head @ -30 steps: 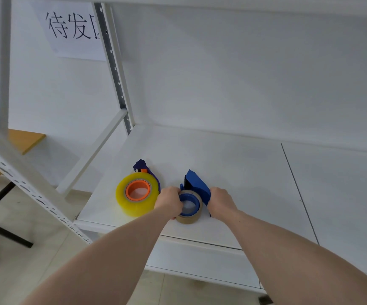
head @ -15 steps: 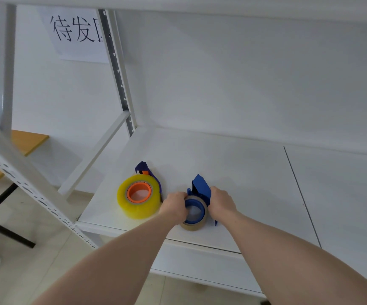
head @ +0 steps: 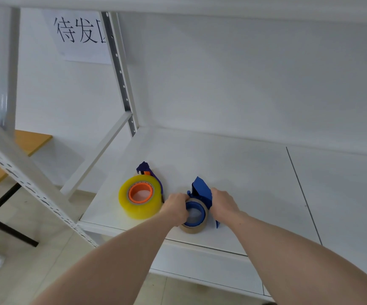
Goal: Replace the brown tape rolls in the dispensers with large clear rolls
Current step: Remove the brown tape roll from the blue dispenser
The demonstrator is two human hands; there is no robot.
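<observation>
You are gripping a blue dispenser (head: 202, 193) with both hands at the front edge of a white metal shelf (head: 244, 172).

Your left hand (head: 176, 208) is curling around the brown tape roll (head: 194, 225), a thin ring on a blue hub, while your right hand (head: 222, 203) is clasping the dispenser's smooth plastic body; the roll is sitting between your two hands. Just left of your left hand, a thick, glossy clear roll (head: 139, 199) with an orange core is sitting on a second blue dispenser (head: 144, 168). Smooth bare shelf is stretching right of and beyond your right hand; the shelf lip is lying just under your wrists.
</observation>
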